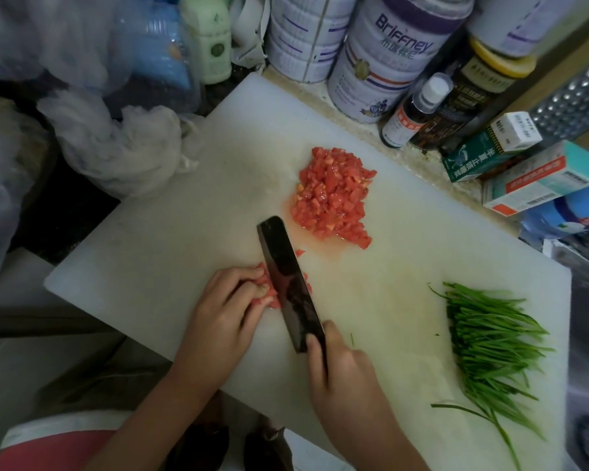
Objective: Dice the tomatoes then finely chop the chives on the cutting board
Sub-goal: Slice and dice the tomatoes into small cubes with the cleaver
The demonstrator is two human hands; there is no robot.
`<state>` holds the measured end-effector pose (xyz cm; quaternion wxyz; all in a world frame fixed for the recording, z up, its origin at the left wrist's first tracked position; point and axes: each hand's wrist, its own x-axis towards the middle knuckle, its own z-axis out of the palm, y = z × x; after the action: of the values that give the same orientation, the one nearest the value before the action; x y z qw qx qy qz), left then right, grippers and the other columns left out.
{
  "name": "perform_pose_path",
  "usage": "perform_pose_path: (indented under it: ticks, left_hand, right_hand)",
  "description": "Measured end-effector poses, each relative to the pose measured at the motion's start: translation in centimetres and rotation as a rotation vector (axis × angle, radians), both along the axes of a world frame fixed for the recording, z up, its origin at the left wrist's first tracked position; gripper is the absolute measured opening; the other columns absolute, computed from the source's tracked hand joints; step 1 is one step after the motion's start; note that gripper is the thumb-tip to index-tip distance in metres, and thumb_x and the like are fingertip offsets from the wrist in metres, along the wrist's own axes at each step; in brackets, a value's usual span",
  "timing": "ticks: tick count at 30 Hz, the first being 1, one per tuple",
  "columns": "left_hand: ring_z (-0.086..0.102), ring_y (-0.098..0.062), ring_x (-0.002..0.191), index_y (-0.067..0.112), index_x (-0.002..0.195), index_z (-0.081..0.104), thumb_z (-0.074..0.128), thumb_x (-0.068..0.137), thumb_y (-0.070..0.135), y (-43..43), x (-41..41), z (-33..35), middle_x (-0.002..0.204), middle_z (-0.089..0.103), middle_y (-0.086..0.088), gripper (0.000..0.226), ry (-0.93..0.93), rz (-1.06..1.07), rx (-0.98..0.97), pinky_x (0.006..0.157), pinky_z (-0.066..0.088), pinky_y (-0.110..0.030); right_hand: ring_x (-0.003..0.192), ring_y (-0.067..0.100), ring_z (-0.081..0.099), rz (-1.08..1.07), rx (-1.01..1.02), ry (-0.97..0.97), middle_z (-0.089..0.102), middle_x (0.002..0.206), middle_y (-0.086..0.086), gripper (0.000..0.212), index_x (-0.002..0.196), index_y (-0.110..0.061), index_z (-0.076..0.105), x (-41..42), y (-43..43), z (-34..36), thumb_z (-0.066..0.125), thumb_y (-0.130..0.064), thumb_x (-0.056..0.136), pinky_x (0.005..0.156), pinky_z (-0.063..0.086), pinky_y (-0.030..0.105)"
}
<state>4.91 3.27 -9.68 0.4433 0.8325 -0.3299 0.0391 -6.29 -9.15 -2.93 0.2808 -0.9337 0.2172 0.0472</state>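
A white cutting board (170,239) fills the middle of the view. On its far part lies a heap of diced tomato (332,193). Nearer me, my left hand (223,311) curls its fingers over a tomato piece (269,295) and holds it down. My right hand (346,379) grips the handle of a dark cleaver (288,283), forefinger along the blade's back. The blade stands on the tomato piece right beside my left fingertips. A bundle of whole green chives (490,338) lies on the board's right side.
Large tins (385,59), sauce bottles (412,110) and small cartons (538,178) crowd the counter behind the board. Crumpled plastic bags (116,144) sit at the board's left corner. A metal grater (578,100) leans at the far right.
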Motion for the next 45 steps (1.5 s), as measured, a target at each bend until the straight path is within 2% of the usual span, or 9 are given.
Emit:
perform_pose_path:
  ticks: [4, 11, 16, 22, 30, 33, 36, 38, 45]
  left_hand:
    - [0.06, -0.014, 0.105, 0.002, 0.089, 0.07, 0.06, 0.09, 0.021, 0.1, 0.1, 0.0, 0.108, 0.064, -0.006, 0.021, 0.057, -0.004, -0.029, 0.095, 0.048, -0.022]
    - [0.056, -0.007, 0.115, 0.009, 0.108, 0.067, 0.061, 0.089, 0.03, 0.6, 0.3, 0.7, 0.12, 0.059, 0.003, 0.029, 0.19, -0.033, -0.053, 0.103, 0.041, -0.016]
    - [0.057, -0.012, 0.111, 0.001, 0.108, 0.069, 0.059, 0.09, 0.025, 1.5, -0.1, 0.7, 0.115, 0.064, -0.008, 0.031, 0.042, -0.005, 0.041, 0.105, 0.038, -0.013]
    - [0.059, -0.014, 0.104, -0.002, 0.101, 0.072, 0.057, 0.092, 0.018, 1.7, 0.0, 0.4, 0.105, 0.069, -0.014, 0.027, -0.103, 0.015, 0.113, 0.103, 0.04, -0.013]
    - [0.062, -0.014, 0.102, -0.003, 0.1, 0.073, 0.059, 0.092, 0.016, 1.7, 0.3, 0.2, 0.103, 0.071, -0.014, 0.025, -0.145, -0.004, 0.073, 0.097, 0.049, -0.025]
    - [0.064, -0.015, 0.101, -0.003, 0.1, 0.074, 0.058, 0.093, 0.015, 1.6, 0.4, 0.2, 0.103, 0.071, -0.014, 0.025, -0.155, -0.017, 0.055, 0.094, 0.052, -0.026]
    - [0.064, -0.015, 0.1, -0.004, 0.099, 0.074, 0.06, 0.093, 0.012, 1.6, 0.4, 0.1, 0.102, 0.071, -0.014, 0.022, -0.157, -0.021, 0.054, 0.095, 0.051, -0.022]
    - [0.064, -0.015, 0.098, -0.005, 0.098, 0.074, 0.061, 0.092, 0.008, 1.6, 0.4, 0.0, 0.102, 0.07, -0.014, 0.02, -0.153, -0.019, 0.061, 0.096, 0.049, -0.018]
    - [0.064, -0.018, 0.1, -0.004, 0.094, 0.075, 0.067, 0.088, 0.004, 1.5, 0.3, 0.2, 0.101, 0.07, -0.013, 0.014, -0.153, -0.032, 0.074, 0.093, 0.051, -0.024]
  right_hand:
    - [0.048, 0.018, 0.041, -0.019, 0.081, -0.012, 0.039, 0.051, -0.002, 0.013, 0.09, -0.026, 0.039, 0.3, -0.6, 0.9, 0.035, -0.036, 0.098, 0.048, 0.029, 0.031]
    - [0.044, 0.02, 0.041, -0.082, 0.154, -0.073, 0.037, 0.048, 0.002, 0.023, 0.083, -0.026, 0.041, -0.1, -0.7, 2.4, 0.035, -0.047, 0.091, 0.048, 0.037, 0.042]
    - [0.063, 0.021, 0.049, -0.064, 0.12, -0.017, 0.042, 0.054, 0.001, 0.017, 0.082, -0.037, 0.031, -0.7, 0.2, 2.3, 0.025, -0.052, 0.087, 0.063, 0.036, 0.037]
    - [0.045, 0.015, 0.038, -0.007, 0.059, -0.104, 0.048, 0.05, -0.013, 0.014, 0.083, -0.051, 0.028, -0.8, 0.3, 1.5, 0.019, -0.062, 0.083, 0.049, 0.023, 0.031]
    - [0.058, 0.021, 0.047, -0.015, -0.085, -0.088, 0.016, 0.038, -0.01, 0.018, 0.088, -0.025, 0.037, -0.3, 1.1, 0.2, 0.034, -0.042, 0.09, 0.038, 0.014, 0.028]
    - [0.042, 0.022, 0.045, -0.001, -0.116, -0.076, 0.021, 0.036, -0.002, 0.014, 0.085, -0.023, 0.039, -0.2, 0.9, 0.5, 0.039, -0.037, 0.088, 0.038, 0.01, 0.025]
    - [0.031, 0.022, 0.034, -0.017, -0.115, -0.012, 0.005, 0.041, -0.007, 0.017, 0.084, -0.022, 0.038, -0.2, 1.1, 0.7, 0.038, -0.039, 0.087, 0.034, 0.004, 0.023]
    - [0.029, 0.022, 0.033, -0.029, -0.139, 0.015, 0.009, 0.04, -0.005, 0.019, 0.085, -0.021, 0.04, -0.3, 1.3, 0.7, 0.038, -0.039, 0.087, 0.035, 0.0, 0.015]
    - [0.023, 0.017, 0.036, 0.026, -0.325, 0.039, 0.036, 0.031, -0.002, 0.023, 0.087, -0.02, 0.043, -0.1, 1.7, -0.2, 0.032, -0.039, 0.092, 0.039, 0.007, 0.025]
